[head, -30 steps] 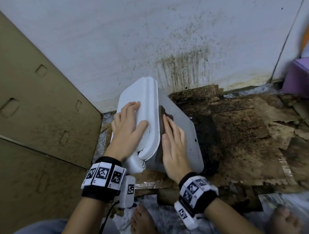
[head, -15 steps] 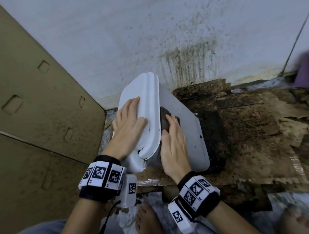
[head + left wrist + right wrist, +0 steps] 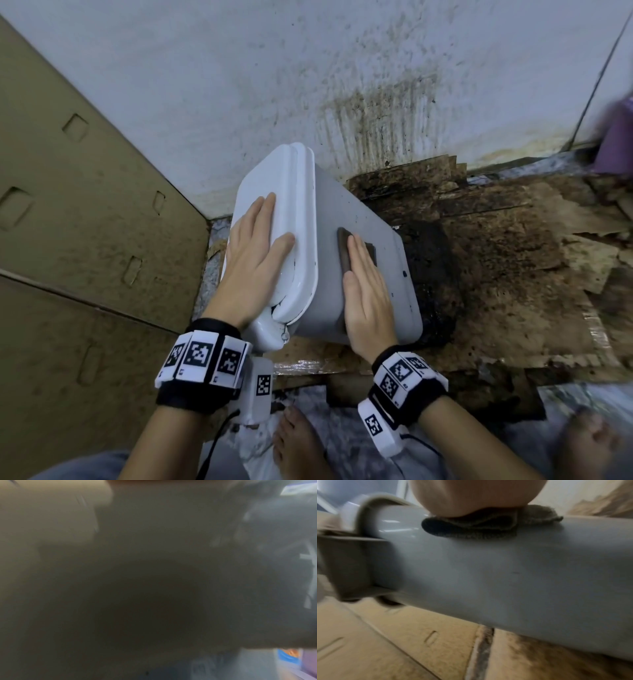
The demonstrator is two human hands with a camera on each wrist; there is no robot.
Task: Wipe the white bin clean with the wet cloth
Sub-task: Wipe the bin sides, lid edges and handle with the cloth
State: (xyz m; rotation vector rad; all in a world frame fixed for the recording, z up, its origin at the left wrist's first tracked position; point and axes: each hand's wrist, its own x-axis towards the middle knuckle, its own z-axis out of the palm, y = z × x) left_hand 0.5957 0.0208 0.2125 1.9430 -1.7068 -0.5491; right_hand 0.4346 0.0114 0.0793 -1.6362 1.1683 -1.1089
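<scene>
Stained cardboard floor carries the tipped white bin; left hand flat on its lid, right hand pressing the cloth, fingers straight

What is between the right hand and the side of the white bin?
A folded dark cloth. The right hand presses flat on it against the white bin. The right wrist view shows it squeezed between them; the head view shows its edge past the fingertips.

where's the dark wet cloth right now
In the head view the dark folded cloth lies flat on the upturned side of the white plastic bin, pressed under the right hand, right of the bin's lid.
</scene>
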